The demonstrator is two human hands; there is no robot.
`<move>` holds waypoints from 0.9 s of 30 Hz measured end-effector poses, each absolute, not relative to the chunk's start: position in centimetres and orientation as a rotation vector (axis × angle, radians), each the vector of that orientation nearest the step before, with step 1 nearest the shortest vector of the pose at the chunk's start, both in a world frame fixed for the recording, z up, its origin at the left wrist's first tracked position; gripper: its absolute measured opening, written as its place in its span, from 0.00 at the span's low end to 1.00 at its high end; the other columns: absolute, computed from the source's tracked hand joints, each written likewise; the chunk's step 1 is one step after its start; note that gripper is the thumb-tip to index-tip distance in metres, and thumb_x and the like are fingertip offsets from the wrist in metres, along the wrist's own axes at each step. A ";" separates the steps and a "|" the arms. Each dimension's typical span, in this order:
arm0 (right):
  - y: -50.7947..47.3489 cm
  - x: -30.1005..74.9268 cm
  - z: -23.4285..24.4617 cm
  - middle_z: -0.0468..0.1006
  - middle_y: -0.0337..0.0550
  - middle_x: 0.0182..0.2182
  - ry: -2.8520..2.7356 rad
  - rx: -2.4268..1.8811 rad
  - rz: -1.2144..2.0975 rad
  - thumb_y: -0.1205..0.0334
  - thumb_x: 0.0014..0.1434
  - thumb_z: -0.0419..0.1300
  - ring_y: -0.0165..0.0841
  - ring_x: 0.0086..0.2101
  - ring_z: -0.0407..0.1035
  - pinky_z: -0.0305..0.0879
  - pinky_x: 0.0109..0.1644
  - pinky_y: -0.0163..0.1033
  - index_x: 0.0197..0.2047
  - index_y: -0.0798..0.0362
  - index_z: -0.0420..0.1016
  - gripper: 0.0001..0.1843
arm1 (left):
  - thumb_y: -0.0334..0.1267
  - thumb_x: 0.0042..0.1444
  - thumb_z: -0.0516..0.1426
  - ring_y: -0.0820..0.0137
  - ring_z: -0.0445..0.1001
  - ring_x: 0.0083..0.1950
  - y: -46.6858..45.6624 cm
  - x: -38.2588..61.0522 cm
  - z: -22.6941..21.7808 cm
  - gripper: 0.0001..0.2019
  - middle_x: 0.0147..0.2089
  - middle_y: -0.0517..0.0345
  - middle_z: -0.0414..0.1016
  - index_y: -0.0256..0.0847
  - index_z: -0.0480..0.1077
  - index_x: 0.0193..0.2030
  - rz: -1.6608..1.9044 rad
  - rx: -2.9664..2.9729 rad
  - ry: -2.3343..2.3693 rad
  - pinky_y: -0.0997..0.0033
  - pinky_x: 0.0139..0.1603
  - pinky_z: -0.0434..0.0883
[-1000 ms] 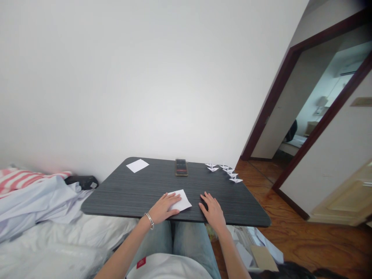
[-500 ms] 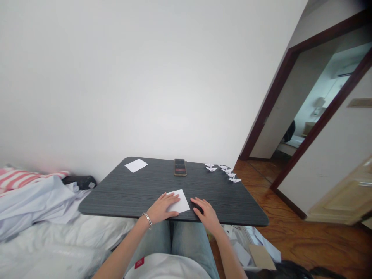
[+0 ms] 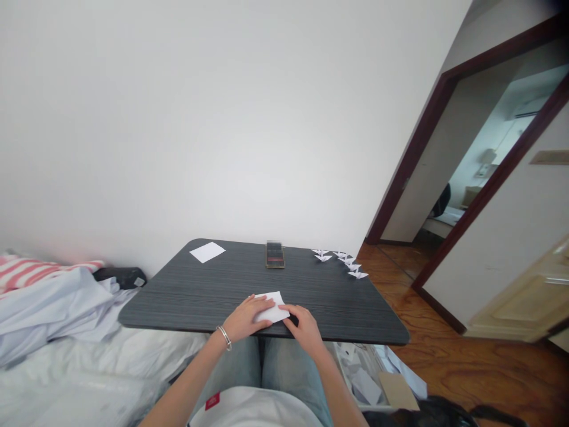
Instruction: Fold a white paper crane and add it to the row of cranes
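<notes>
A white sheet of paper [image 3: 272, 301] lies near the front edge of the dark grey table [image 3: 200, 290]. My left hand [image 3: 246, 317] rests flat on the sheet's left part, fingers stretched out; a silver bracelet circles that wrist. My right hand [image 3: 303, 325] lies on the table at the sheet's right corner, fingertips touching its edge, fingers extended.
Farther back on the table lie another white sheet [image 3: 207, 252], a phone [image 3: 275, 255] and a row of several small white folded paper cranes [image 3: 341, 260]. Bedding [image 3: 53, 308] lies to the left. Paper scraps and a box [image 3: 377, 382] sit on the wood floor at right.
My right hand has slid left across the table until its fingertips reached the sheet's right corner. My left hand has stayed on the sheet.
</notes>
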State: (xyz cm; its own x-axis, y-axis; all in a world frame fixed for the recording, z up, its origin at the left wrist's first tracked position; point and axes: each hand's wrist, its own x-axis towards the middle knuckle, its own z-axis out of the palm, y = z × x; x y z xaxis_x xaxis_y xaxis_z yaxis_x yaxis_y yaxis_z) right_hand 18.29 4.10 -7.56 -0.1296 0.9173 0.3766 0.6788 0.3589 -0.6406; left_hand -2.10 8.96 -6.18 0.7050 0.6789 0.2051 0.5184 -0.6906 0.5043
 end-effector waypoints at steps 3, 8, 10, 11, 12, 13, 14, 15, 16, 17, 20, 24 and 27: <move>4.2 18.1 -7.4 0.76 0.39 0.41 -1.781 -1.365 0.470 0.67 0.50 0.54 0.40 0.42 0.68 0.60 0.50 0.47 0.43 0.46 0.73 0.16 | 0.50 0.50 0.52 0.62 0.48 0.63 8.9 -2.2 -6.1 0.26 0.62 0.55 0.55 0.49 0.57 0.57 0.618 2.471 0.946 0.53 0.62 0.41; 3.9 18.4 -6.8 0.76 0.43 0.41 -1.598 -1.207 0.614 0.64 0.53 0.52 0.40 0.41 0.70 0.66 0.44 0.45 0.45 0.49 0.72 0.16 | 0.47 0.53 0.51 0.62 0.50 0.63 9.9 -2.5 -6.8 0.27 0.63 0.47 0.49 0.41 0.53 0.59 1.033 2.025 1.162 0.57 0.60 0.50; 3.6 18.5 -6.6 0.75 0.44 0.43 -1.566 -1.138 0.649 0.64 0.53 0.52 0.39 0.41 0.70 0.66 0.44 0.45 0.47 0.50 0.71 0.17 | 0.45 0.53 0.51 0.63 0.62 0.56 10.3 -2.5 -7.0 0.27 0.59 0.45 0.59 0.39 0.52 0.58 1.077 1.790 1.091 0.59 0.57 0.58; 3.6 18.5 -6.6 0.74 0.45 0.44 -1.555 -1.109 0.661 0.64 0.53 0.52 0.39 0.41 0.70 0.66 0.44 0.45 0.47 0.51 0.70 0.17 | 0.45 0.53 0.52 0.64 0.66 0.53 10.4 -2.5 -7.1 0.26 0.54 0.45 0.66 0.38 0.54 0.57 1.048 1.716 1.033 0.59 0.55 0.60; 3.5 18.6 -6.5 0.74 0.46 0.44 -1.546 -1.089 0.671 0.65 0.54 0.52 0.39 0.42 0.69 0.66 0.45 0.45 0.48 0.51 0.70 0.18 | 0.45 0.52 0.52 0.64 0.69 0.50 10.5 -2.4 -7.1 0.25 0.49 0.46 0.71 0.36 0.56 0.55 1.006 1.661 0.978 0.60 0.54 0.61; 3.5 18.6 -6.5 0.74 0.46 0.45 -1.539 -1.077 0.680 0.65 0.54 0.52 0.39 0.43 0.69 0.65 0.46 0.45 0.48 0.52 0.69 0.18 | 0.44 0.52 0.52 0.65 0.70 0.47 10.5 -2.2 -7.1 0.24 0.44 0.47 0.74 0.35 0.58 0.54 0.984 1.626 0.946 0.60 0.53 0.61; 3.5 18.6 -6.5 0.73 0.46 0.45 -1.533 -1.071 0.688 0.66 0.54 0.52 0.39 0.43 0.68 0.64 0.47 0.45 0.48 0.52 0.69 0.18 | 0.44 0.52 0.53 0.65 0.71 0.46 10.5 -1.9 -7.1 0.23 0.41 0.48 0.75 0.34 0.59 0.53 0.982 1.601 0.939 0.59 0.53 0.62; 3.4 18.6 -6.5 0.73 0.46 0.46 -1.528 -1.068 0.697 0.66 0.54 0.52 0.39 0.44 0.68 0.63 0.48 0.46 0.48 0.52 0.69 0.18 | 0.44 0.51 0.54 0.65 0.71 0.45 10.5 -1.6 -7.2 0.23 0.40 0.48 0.76 0.34 0.59 0.52 0.999 1.588 0.948 0.59 0.53 0.61; 3.4 18.6 -6.5 0.73 0.46 0.46 -1.526 -1.062 0.708 0.66 0.54 0.52 0.39 0.45 0.67 0.63 0.49 0.46 0.49 0.52 0.69 0.18 | 0.44 0.50 0.55 0.65 0.71 0.45 10.4 -1.3 -7.3 0.24 0.41 0.48 0.75 0.34 0.59 0.52 1.032 1.571 0.974 0.60 0.52 0.62; 3.4 18.7 -6.5 0.72 0.46 0.46 -1.524 -1.053 0.721 0.66 0.54 0.52 0.39 0.45 0.67 0.62 0.50 0.46 0.49 0.52 0.69 0.18 | 0.43 0.49 0.56 0.64 0.71 0.45 10.4 -1.0 -7.5 0.24 0.44 0.48 0.74 0.36 0.60 0.52 1.088 1.553 1.019 0.60 0.51 0.63; 3.3 18.8 -6.5 0.73 0.46 0.46 -1.510 -1.022 0.755 0.65 0.54 0.52 0.39 0.45 0.67 0.62 0.50 0.47 0.49 0.52 0.68 0.18 | 0.42 0.46 0.58 0.64 0.71 0.45 10.2 -0.1 -7.8 0.25 0.47 0.49 0.71 0.40 0.61 0.51 1.187 1.523 1.090 0.63 0.47 0.66; 3.1 18.8 -6.4 0.74 0.46 0.45 -1.492 -0.979 0.804 0.65 0.55 0.53 0.39 0.44 0.68 0.62 0.50 0.47 0.49 0.52 0.69 0.17 | 0.42 0.47 0.58 0.67 0.73 0.33 9.6 -0.1 -7.2 0.28 0.31 0.55 0.75 0.36 0.57 0.54 1.097 1.383 0.885 0.67 0.36 0.68; 3.1 18.7 -6.3 0.74 0.46 0.44 -1.491 -0.971 0.789 0.64 0.55 0.53 0.39 0.44 0.68 0.62 0.50 0.47 0.48 0.51 0.70 0.17 | 0.42 0.45 0.59 0.70 0.71 0.29 9.0 -0.8 -6.2 0.19 0.27 0.56 0.74 0.33 0.66 0.43 1.055 1.326 0.781 0.73 0.31 0.66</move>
